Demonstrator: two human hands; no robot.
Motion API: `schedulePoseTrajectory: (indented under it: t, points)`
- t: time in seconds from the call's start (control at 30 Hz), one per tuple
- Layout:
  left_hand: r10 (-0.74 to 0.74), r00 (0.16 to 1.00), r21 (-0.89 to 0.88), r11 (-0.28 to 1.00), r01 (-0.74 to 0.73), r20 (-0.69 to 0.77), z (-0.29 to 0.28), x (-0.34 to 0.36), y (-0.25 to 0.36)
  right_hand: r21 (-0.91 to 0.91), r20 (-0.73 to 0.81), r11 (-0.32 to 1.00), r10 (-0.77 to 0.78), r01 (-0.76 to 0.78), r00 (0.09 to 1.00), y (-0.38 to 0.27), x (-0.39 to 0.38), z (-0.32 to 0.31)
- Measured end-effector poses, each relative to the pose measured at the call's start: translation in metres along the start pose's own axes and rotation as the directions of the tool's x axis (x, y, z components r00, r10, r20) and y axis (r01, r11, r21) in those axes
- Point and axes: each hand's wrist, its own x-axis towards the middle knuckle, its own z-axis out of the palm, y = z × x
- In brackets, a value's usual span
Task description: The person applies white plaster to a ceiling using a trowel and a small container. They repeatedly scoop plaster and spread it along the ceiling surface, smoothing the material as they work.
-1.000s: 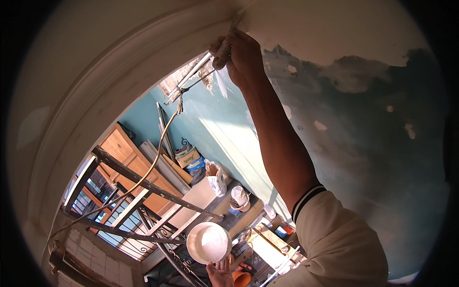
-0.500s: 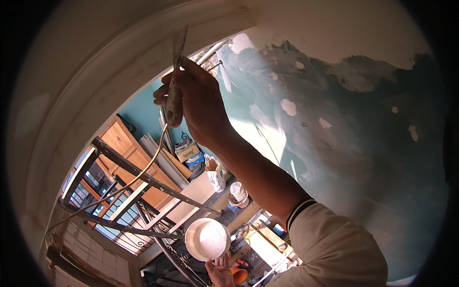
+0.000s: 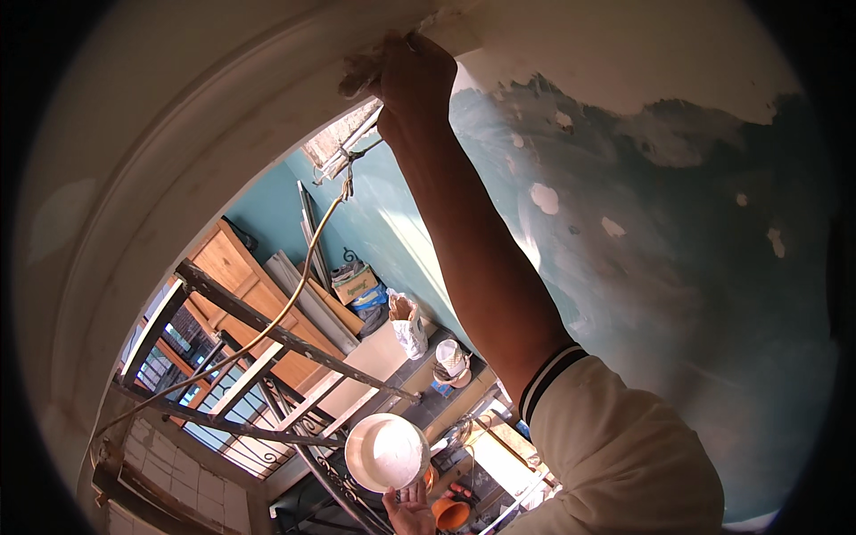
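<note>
My right hand [image 3: 417, 80] is raised overhead and closed around a putty knife [image 3: 359, 73]. Its worn, smeared handle juts out on the left of my fist, while most of the blade is hidden against the pale moulding [image 3: 294, 62] near the corner with the wall. Low in view, my left hand [image 3: 412, 514] supports a round, pale tub [image 3: 354, 452] from below, fingers against its near side. Smooth white paste [image 3: 395, 450] lies inside the tub.
A paint-spattered ladder-like frame [image 3: 267, 325] stands at left, crossed by a hanging cable [image 3: 294, 299]. The patched teal wall [image 3: 642, 312] rises at right. Far below are a white sack [image 3: 407, 330], a bucket [image 3: 452, 358] and an orange container [image 3: 450, 513].
My right hand has moved up and to the right with the putty knife, turning it so the handle points left. The tub has stayed nearly in place in my left hand.
</note>
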Motion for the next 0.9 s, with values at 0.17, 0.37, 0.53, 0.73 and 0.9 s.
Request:
schedulePoseTrajectory:
  t: [0.17, 0.37, 0.53, 0.73, 0.9]
  points:
    - [-0.129, 0.989, -0.185, 0.976, 0.113, -0.076, 0.007, -0.015, 0.018, -0.051, 0.087, 0.973, 0.231, -0.227, 0.969, 0.005, -0.084, 0.019]
    - [-0.371, 0.905, -0.525, 0.823, 0.216, -0.208, 0.049, 0.004, 0.064, -0.118, -0.024, 0.992, 0.05, -0.053, 0.998, -0.023, -0.014, -0.045]
    - [-0.226, 0.972, -0.461, 0.857, 0.231, 0.067, -0.015, -0.001, -0.001, -0.374, 0.039, 0.897, 0.268, -0.234, 0.963, -0.026, -0.047, -0.038]
    - [-0.147, 0.989, -0.279, 0.949, 0.146, 0.016, 0.004, 0.011, -0.003, -0.882, 0.151, 0.378, -0.343, 0.283, 0.927, -0.03, 0.013, -0.14]
    - [-0.12, 0.993, -0.181, 0.976, 0.122, 0.021, 0.005, 0.006, -0.007, -0.891, 0.197, 0.347, -0.285, 0.292, 0.938, -0.022, 0.024, -0.141]
